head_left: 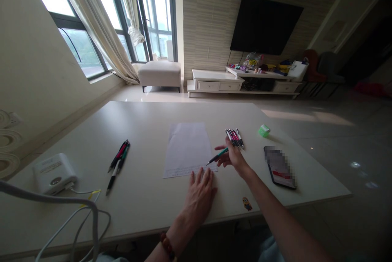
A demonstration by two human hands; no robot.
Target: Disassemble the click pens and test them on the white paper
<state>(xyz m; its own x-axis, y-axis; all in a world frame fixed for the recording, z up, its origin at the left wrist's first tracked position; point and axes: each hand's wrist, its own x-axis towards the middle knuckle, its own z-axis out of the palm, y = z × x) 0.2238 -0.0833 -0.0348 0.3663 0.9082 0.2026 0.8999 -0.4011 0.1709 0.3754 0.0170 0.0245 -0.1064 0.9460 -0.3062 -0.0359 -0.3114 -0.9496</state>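
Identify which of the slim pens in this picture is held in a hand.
The green pen with a dark grip, in the person's right hand; the other visible pens lie on the white tabletop, some left of the white paper sheet, some right.

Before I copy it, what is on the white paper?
Handwritten lines and the left-hand fingers; a green pen hovers over or touches the paper. Anything beneath the fingers is hidden.

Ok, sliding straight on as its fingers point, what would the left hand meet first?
Beyond the paper under its fingertips, probably the teal pen in the right hand: its tip sits just ahead of the left hand, though depth is unclear.
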